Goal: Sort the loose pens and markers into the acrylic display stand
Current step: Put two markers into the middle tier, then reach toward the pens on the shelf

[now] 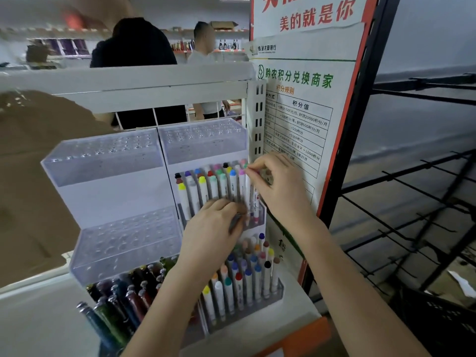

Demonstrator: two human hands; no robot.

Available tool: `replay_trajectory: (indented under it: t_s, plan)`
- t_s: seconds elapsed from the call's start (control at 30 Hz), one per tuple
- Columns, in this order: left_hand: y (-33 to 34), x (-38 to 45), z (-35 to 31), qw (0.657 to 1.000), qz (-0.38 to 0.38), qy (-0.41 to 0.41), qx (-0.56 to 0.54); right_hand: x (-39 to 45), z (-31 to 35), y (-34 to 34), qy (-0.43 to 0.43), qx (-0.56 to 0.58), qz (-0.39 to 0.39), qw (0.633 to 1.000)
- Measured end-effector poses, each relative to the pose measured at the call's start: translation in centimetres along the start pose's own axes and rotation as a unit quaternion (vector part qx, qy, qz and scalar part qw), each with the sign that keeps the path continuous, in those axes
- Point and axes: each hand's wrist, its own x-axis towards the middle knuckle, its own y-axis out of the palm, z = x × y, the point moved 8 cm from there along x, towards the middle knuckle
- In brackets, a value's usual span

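A tiered clear acrylic display stand (103, 161) fills the shelf in front of me. Its right middle tier holds several white markers (213, 184) with coloured caps, upright. My right hand (278, 186) pinches the green-capped top of a marker (246, 166) at the right end of that row. My left hand (213, 233) is closed around a bundle of grey-barrelled markers (238, 220) just below that tier. The bottom right tier carries more white markers (247, 276); the bottom left tier holds dark metallic pens (123, 295). Left tiers show bare holes.
A white shelf rail (144, 88) runs above the stand. A printed poster (298, 109) on a black wire rack (412, 191) stands close on the right. A brown cardboard box (33, 176) sits on the left. Two people stand behind the shelf.
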Motion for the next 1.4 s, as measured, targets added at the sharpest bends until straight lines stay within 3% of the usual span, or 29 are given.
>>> replay_trajectory:
  t_s: [0.33, 0.6, 0.77, 1.03, 1.4]
  plan:
    - [-1.9, -0.6, -0.2, 0.999, 0.016, 0.038, 0.009, -0.5, 2.1, -1.3, 0.013, -0.051, 0.003, 0.999]
    - [-8.8, -5.3, 3.2, 0.992, -0.071, -0.041, 0.099, -3.9, 10.3, 2.8, -0.117, 0.01, 0.038, 0.992]
    - [-14.4, -12.2, 7.9, 0.967, -0.122, -0.117, 0.193, -7.7, 18.7, 7.7, -0.16, 0.105, 0.112, 0.975]
    - [-20.6, -28.9, 19.6, 0.908, -0.043, -0.33, 0.255, -15.8, 34.3, 18.7, -0.214, 0.18, 0.293, 0.914]
    - [-31.2, -51.0, 34.7, 0.831, 0.021, -0.468, 0.299, -27.4, 56.5, 34.5, -0.254, 0.174, 0.456, 0.835]
